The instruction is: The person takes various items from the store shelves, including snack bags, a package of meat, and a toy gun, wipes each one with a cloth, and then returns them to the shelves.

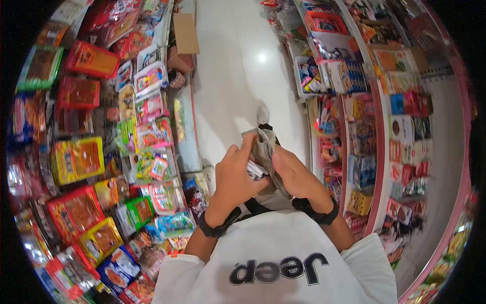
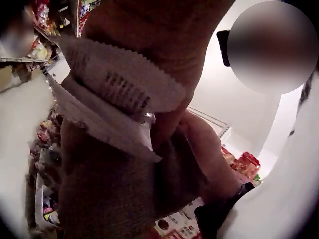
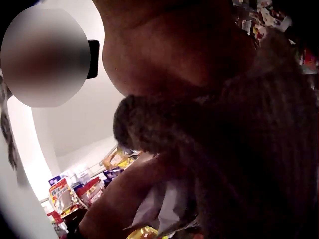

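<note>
My left hand [image 1: 235, 175] holds small white packets [image 1: 256, 169] between thumb and fingers. In the left wrist view the packets [image 2: 124, 84] show serrated edges and dark printed lines. A grey-brown cloth [image 1: 268, 152] hangs between both hands, and my right hand [image 1: 292, 175] grips it by its right side. The left fingertips lie right at the cloth's far edge. Up close in the right wrist view, the cloth [image 3: 239, 149] looks woven and dark, covering most of the right fingers.
Shelves of bright snack packs [image 1: 78, 159] line my left. On the right stand more shelves with boxes and bags [image 1: 362, 169]. A pale tiled floor [image 1: 228, 66] runs between them, with a cardboard flap [image 1: 186, 33] jutting out at left and a shoe [image 1: 262, 115] below me.
</note>
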{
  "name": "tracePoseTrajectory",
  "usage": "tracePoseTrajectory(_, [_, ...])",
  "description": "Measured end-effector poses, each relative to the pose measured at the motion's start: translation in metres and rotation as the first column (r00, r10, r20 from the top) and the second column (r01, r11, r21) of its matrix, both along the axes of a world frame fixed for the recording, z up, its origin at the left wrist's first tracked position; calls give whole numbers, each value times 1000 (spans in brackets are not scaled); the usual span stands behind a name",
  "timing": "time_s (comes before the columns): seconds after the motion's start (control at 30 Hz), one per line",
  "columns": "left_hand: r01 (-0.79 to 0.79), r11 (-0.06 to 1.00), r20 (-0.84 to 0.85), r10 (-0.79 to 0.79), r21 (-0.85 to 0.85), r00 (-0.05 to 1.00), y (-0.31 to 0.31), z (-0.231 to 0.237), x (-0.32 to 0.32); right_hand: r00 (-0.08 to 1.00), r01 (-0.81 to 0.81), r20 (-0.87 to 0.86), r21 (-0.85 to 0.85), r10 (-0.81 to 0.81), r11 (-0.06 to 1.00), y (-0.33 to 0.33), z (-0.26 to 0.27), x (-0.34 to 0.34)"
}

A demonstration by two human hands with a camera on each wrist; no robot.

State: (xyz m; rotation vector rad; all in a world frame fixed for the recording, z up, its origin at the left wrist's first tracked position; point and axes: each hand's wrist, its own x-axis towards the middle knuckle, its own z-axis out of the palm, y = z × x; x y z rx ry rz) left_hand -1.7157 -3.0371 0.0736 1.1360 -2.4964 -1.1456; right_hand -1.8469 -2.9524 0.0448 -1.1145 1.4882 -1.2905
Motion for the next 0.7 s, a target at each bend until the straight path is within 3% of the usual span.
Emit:
tracePoseTrajectory(0.1, [-30,996,-111,21,-82,994,-73,-14,-45,990,-112,-57,198,126,974,-84,6,-59])
tracePoseTrajectory(0.13, [0,999,-56,-3,-50,998,-94,-10,-58,985,-104,-103,264,135,959,-110,20,-73])
tracePoseTrajectory(0.37, [-27,998,-87,22,-56,996,-234,4,-141,974,-82,-189,208,122,975,-271,16,-162])
tracePoseTrajectory(0.43, [-97,993,17,98,-60,995,-276,8,-170,956,-34,-283,165,80,986,-320,28,-182])
tracePoseTrajectory(0.5, [-152,988,88,155,-40,984,-325,14,-199,879,14,-462,272,118,962,-369,25,-202])
tracePoseTrajectory(0.7, [-172,985,166,169,9,972,-497,4,-284,821,-30,-534,312,202,950,-529,15,-284])
